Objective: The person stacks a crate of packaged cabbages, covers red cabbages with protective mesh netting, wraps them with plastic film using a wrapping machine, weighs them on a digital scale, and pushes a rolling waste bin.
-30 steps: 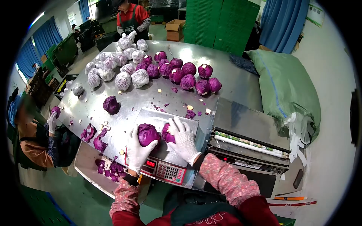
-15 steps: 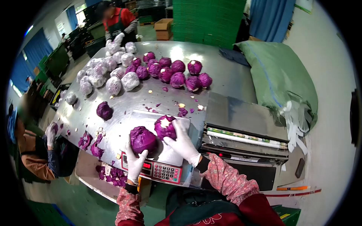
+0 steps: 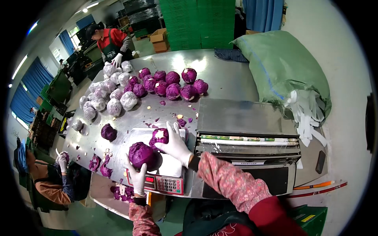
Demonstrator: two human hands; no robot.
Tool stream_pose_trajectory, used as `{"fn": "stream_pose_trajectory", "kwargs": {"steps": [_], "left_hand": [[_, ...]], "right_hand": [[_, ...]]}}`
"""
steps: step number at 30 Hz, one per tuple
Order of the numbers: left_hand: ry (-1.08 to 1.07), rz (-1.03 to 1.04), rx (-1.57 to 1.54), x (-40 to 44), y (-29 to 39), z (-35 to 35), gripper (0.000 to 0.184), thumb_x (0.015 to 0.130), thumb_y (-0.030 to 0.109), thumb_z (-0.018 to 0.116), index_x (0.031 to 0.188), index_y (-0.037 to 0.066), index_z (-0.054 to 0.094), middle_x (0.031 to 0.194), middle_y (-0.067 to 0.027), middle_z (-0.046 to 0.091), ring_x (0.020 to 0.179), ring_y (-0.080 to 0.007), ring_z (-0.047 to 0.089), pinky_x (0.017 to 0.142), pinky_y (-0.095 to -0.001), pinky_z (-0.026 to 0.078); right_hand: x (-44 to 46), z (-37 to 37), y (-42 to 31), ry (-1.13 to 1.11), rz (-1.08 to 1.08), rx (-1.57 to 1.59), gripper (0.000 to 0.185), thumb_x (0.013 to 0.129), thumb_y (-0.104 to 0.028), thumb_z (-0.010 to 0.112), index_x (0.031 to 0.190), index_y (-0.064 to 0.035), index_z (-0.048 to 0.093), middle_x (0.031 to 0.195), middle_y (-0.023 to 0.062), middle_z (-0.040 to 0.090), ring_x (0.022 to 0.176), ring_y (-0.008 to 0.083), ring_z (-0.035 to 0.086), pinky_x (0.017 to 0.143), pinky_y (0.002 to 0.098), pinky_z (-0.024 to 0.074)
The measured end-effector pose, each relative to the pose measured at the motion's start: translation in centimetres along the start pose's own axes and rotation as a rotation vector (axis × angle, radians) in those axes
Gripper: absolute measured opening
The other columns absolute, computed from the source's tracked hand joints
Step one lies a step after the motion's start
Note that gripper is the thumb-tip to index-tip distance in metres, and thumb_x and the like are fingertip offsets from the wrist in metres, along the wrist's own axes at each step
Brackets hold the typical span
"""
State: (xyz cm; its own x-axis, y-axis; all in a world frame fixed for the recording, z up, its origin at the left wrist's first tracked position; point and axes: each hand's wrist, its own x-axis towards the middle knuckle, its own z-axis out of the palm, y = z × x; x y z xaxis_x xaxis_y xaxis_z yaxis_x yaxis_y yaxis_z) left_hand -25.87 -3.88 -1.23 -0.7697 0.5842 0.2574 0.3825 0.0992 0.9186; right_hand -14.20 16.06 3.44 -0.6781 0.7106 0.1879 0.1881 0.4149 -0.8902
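Note:
My left hand point(image 3: 136, 177), in a white glove, cups the near side of a large purple cabbage point(image 3: 140, 154) with thumb and fingers apart around it. Another purple cabbage point(image 3: 160, 136), its pale cut stem turned up, sits just beyond and to the right. My right hand point(image 3: 175, 147), also gloved, curls around that one's right side. Both cabbages are over the metal pan point(image 3: 170, 165) of a scale; whether they rest on it is hard to tell. The scale's red front panel point(image 3: 169, 184) has a lit display and a keypad.
Bare purple cabbages point(image 3: 172, 91) and white-netted ones point(image 3: 114, 106) cover the table's far side. A single cabbage point(image 3: 108, 132) lies left, near leaf scraps point(image 3: 105, 168). A film wrapping machine point(image 3: 248, 145) stands right, before a green sack point(image 3: 285, 65). Co-workers stand behind point(image 3: 112, 41) and left point(image 3: 55, 179).
The view has turned, shifting the table leftward. Both hands and their cabbages have moved a little left over the scale. The co-worker behind has a hand lower, by the netted cabbages.

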Motion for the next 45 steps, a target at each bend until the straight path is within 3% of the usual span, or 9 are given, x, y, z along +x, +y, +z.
{"fn": "stream_pose_trajectory", "kwargs": {"steps": [5, 9, 15, 21, 28, 30, 34, 38, 45], "left_hand": [[0.085, 0.069, -0.048, -0.7, -1.4, 1.2, 0.094, 0.078, 0.007, 0.074, 0.152, 0.009, 0.016, 0.142, -0.0170, 0.036, 0.128, -0.0256, 0.042, 0.107, -0.0356, 0.037], [0.103, 0.086, 0.081, -0.5, -2.7, 0.7, 0.094, 0.076, 0.007, 0.076, 0.151, 0.007, 0.018, 0.140, -0.0171, 0.038, 0.126, -0.0258, 0.043, 0.106, -0.0359, 0.037], [0.115, 0.008, 0.156, -0.9, -1.1, 0.9, 0.098, 0.074, 0.009, 0.076, 0.153, 0.006, 0.017, 0.149, -0.0211, 0.032, 0.130, -0.0291, 0.040, 0.112, -0.0388, 0.030], [0.302, 0.223, 0.454, -0.5, -7.0, -1.1, 0.073, 0.094, 0.033, 0.061, 0.151, 0.005, 0.024, 0.151, -0.0219, 0.032, 0.135, -0.0327, 0.039, 0.109, -0.0423, 0.034], [0.541, 0.252, 0.265, -4.5, 10.5, 4.3, 0.040, 0.096, 0.022, 0.060, 0.127, -0.003, 0.055, 0.122, -0.0192, 0.058, 0.111, -0.0294, 0.057, 0.096, -0.0405, 0.047], [0.548, -0.007, 0.170, -5.3, 14.8, 7.1, 0.031, 0.098, 0.019, 0.056, 0.118, -0.003, 0.062, 0.119, -0.0180, 0.061, 0.107, -0.0278, 0.059, 0.095, -0.0381, 0.047], [0.223, 0.020, -0.115, -7.2, 17.5, 13.7, 0.034, 0.102, 0.020, 0.044, 0.124, -0.001, 0.058, 0.109, -0.0113, 0.062, 0.102, -0.0195, 0.059, 0.095, -0.0329, 0.046], [-0.226, 0.180, -0.202, -9.6, 17.8, 20.3, 0.025, 0.101, 0.013, 0.045, 0.115, 0.001, 0.062, 0.098, -0.0061, 0.063, 0.088, -0.0161, 0.060, 0.084, -0.0294, 0.048], [-0.820, 0.941, -0.141, -14.0, 29.9, 28.7, 0.052, 0.081, 0.017, 0.068, 0.129, 0.003, 0.056, 0.122, -0.0177, 0.060, 0.111, -0.0341, 0.058, 0.093, -0.0427, 0.046]], "right_hand": [[1.5, 2.7, 0.6, -0.068, 0.154, 0.100, 0.091, 0.070, -0.035, 0.079, 0.142, -0.0030, 0.033, 0.134, 0.0339, 0.042, 0.115, 0.0444, 0.053, 0.096, 0.0471, 0.0460], [-0.6, 6.0, 0.7, 0.114, 0.248, -0.051, 0.100, 0.073, -0.030, 0.077, 0.147, -0.0018, 0.017, 0.131, 0.0324, 0.039, 0.121, 0.0465, 0.046, 0.102, 0.0482, 0.0412], [-0.3, 0.4, -1.2, -0.184, 0.116, 0.100, 0.080, 0.075, -0.036, 0.073, 0.137, 0.0016, 0.038, 0.132, 0.0251, 0.048, 0.128, 0.0336, 0.044, 0.104, 0.0417, 0.0378], [-11.8, -12.0, -1.6, -0.341, -0.244, 0.227, 0.026, 0.092, -0.025, 0.061, 0.096, -0.0001, 0.068, 0.083, 0.0151, 0.069, 0.079, 0.0289, 0.068, 0.073, 0.0331, 0.0518], [-27.9, -37.9, 9.7, 1.056, 0.253, 0.235, 0.010, 0.090, -0.008, 0.058, 0.094, -0.0019, 0.065, 0.090, 0.0051, 0.069, 0.075, 0.0135, 0.062, 0.066, 0.0303, 0.0502], [-34.1, -42.7, 19.0, 1.106, 0.619, -0.706, 0.014, 0.084, -0.012, 0.064, 0.098, -0.0092, 0.065, 0.100, 0.0099, 0.068, 0.079, 0.0252, 0.065, 0.068, 0.0393, 0.0513], [-36.8, -43.0, 22.6, 0.610, 0.729, -1.119, 0.042, 0.078, -0.008, 0.065, 0.119, -0.0149, 0.062, 0.121, 0.0152, 0.058, 0.100, 0.0357, 0.061, 0.084, 0.0442, 0.0517], [-36.2, -44.5, 27.5, 0.866, 0.273, -0.437, 0.032, 0.078, -0.002, 0.067, 0.109, -0.0087, 0.068, 0.119, 0.0119, 0.057, 0.104, 0.0273, 0.060, 0.089, 0.0355, 0.0502], [-31.7, -43.5, 2.3, 0.738, 0.006, -0.547, 0.020, 0.085, -0.004, 0.065, 0.104, 0.0024, 0.066, 0.097, 0.0165, 0.067, 0.089, 0.0348, 0.063, 0.080, 0.0386, 0.0502]]}}
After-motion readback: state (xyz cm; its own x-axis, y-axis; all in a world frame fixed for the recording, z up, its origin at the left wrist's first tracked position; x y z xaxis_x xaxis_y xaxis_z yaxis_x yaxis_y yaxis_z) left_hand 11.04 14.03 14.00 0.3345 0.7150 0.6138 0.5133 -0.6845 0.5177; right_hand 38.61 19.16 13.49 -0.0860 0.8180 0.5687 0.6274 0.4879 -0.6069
